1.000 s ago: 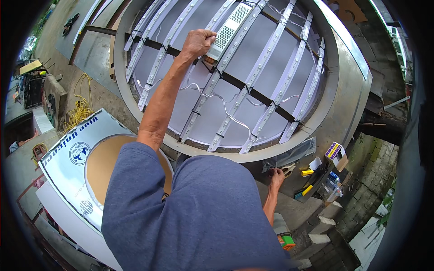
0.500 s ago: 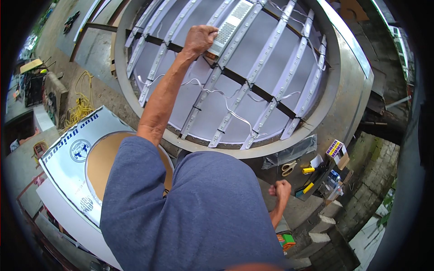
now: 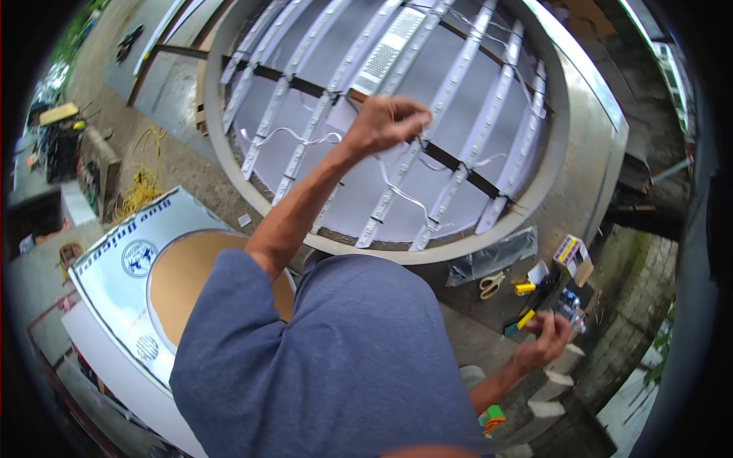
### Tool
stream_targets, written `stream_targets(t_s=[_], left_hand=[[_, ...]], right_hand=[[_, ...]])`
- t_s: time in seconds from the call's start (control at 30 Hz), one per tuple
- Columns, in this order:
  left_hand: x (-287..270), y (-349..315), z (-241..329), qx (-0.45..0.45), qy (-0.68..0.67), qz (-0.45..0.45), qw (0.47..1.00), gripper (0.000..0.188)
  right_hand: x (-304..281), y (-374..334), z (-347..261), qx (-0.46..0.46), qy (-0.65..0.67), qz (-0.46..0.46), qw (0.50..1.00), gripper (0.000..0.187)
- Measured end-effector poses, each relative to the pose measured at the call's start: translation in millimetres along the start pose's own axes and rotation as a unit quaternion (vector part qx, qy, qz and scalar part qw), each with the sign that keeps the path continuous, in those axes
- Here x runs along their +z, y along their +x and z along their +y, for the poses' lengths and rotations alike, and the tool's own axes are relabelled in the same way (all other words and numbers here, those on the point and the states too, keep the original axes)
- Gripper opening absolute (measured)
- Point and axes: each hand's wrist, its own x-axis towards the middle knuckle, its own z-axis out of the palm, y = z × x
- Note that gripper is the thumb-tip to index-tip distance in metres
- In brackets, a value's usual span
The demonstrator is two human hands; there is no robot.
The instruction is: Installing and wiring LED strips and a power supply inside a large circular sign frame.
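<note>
My left hand (image 3: 393, 124) hovers above a round light box (image 3: 559, 137), its fingers bent and tips drawn together; anything between them is too small to make out. Beneath it run strips of LED modules (image 3: 450, 84) fixed across dark crossbars (image 3: 469, 174), joined by white wires (image 3: 405, 195). Just beyond the hand, a perforated metal power supply (image 3: 391, 49) lies between two strips. My right hand (image 3: 544, 340) reaches low on the right, its curved fingers apart, beside a yellow-handled tool (image 3: 525, 319). Whether it touches that tool is unclear.
Tan-handled scissors (image 3: 491, 285), a clear plastic bag (image 3: 492, 256) and a small box (image 3: 571, 252) lie right of the light box. At left are a printed sheet with a brown disc (image 3: 191, 282) and a coiled yellow cord (image 3: 139, 195). Concrete blocks (image 3: 546, 412) stand lower right.
My left hand has come off the power supply and moved right and nearer. My right hand has moved right and up to the yellow-handled tool, its fingers loosening from a fist.
</note>
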Motion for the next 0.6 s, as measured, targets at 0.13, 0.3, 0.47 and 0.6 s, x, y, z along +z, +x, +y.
stream_targets(t_s=[0.13,0.3,0.47,0.6], left_hand=[[65.2,-55.7,26.6,-0.004,-0.108,-0.204,0.973,0.042],[90.6,-83.6,44.3,-0.067,-0.252,-0.148,0.954,0.030],[72.4,-96.9,31.7,-0.049,-0.245,-0.007,0.968,0.025],[39.0,-104.6,26.6,-0.040,-0.249,0.095,0.963,0.027]], right_hand=[[74.2,-9.5,-29.5,0.092,0.162,-0.159,0.969,0.004],[135.4,-21.4,-35.3,0.125,0.179,-0.373,0.902,0.006],[160.5,-19.8,-19.1,0.125,0.188,-0.457,0.860,0.009],[172.6,-24.7,-21.9,0.121,0.252,-0.497,0.822,0.021]])
